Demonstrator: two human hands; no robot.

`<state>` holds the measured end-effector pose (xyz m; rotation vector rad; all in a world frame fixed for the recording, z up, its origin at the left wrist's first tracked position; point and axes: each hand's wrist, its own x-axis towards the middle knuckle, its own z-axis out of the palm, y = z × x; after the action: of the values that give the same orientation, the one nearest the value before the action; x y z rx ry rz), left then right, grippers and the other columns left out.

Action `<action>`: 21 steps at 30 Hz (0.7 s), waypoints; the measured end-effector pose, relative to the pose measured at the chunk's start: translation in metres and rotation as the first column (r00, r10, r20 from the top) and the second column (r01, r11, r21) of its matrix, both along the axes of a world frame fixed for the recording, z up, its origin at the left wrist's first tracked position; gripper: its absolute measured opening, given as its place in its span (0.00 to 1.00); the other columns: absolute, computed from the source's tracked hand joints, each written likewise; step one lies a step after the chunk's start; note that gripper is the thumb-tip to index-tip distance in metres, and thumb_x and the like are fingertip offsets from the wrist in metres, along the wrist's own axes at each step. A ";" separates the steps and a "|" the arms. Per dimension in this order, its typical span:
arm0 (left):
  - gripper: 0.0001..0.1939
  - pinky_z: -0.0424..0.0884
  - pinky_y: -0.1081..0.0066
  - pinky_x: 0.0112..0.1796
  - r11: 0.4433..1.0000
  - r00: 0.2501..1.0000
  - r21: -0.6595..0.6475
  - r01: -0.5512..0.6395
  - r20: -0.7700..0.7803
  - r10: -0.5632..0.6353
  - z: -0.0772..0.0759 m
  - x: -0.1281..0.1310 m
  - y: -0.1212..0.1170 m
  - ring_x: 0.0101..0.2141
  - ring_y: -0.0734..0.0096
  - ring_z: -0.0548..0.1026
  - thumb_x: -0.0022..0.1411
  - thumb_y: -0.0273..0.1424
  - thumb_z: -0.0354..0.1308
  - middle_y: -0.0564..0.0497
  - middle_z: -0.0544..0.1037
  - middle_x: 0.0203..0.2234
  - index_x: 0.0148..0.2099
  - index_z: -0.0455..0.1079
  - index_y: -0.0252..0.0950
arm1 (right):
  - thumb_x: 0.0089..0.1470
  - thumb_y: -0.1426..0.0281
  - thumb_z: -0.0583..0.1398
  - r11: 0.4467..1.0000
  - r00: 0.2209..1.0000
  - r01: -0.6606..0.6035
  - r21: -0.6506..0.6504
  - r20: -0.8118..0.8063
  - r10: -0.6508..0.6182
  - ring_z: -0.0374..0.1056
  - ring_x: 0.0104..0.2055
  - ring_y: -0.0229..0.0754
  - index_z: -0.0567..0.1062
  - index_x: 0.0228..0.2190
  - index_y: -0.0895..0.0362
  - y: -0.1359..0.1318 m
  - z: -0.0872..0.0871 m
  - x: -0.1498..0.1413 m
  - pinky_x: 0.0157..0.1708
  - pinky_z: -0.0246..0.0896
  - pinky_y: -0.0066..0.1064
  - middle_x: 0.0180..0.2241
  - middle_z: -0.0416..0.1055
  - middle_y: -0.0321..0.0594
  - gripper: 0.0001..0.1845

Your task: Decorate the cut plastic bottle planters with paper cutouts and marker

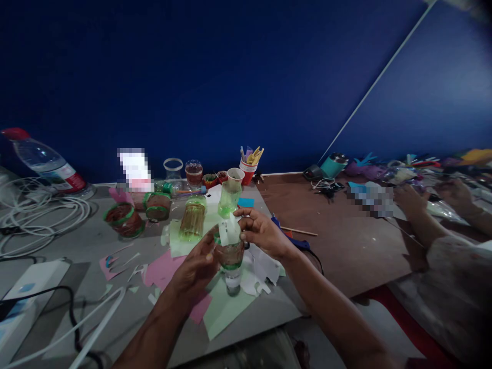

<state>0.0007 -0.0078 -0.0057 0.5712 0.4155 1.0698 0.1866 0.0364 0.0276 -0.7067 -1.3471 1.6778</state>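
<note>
My left hand (200, 259) grasps the brown-and-green cup (231, 254), some fingers hidden; my right hand (265, 233) pinches white paper (229, 233), obscuring its rim.

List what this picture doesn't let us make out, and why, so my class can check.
All in the head view:
Inside of the brown-and-green cup: largely hidden by the white paper piece.
Part of the blue tool: seemingly behind the right hand.
Content of the bright patch: pixelated.
Item beside a co-worker's hand: partly pixelated.
Rest of the white box: cut off by the left edge.
</note>
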 end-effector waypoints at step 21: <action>0.42 0.63 0.63 0.50 0.995 0.998 0.097 -0.019 -0.053 0.024 -0.005 -0.005 0.005 0.55 0.54 0.62 0.41 0.41 0.70 0.45 0.60 0.60 0.59 0.62 0.44 | 0.44 0.71 0.66 0.999 0.996 0.002 0.032 0.089 -0.005 0.65 0.27 0.33 0.65 0.45 0.56 -0.003 -0.001 0.020 0.28 0.62 0.25 0.26 0.66 0.30 0.26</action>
<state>-0.0045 -0.0030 -0.0103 0.6840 0.4193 1.1014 0.2067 0.0335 0.0267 -0.7730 -1.4305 1.6353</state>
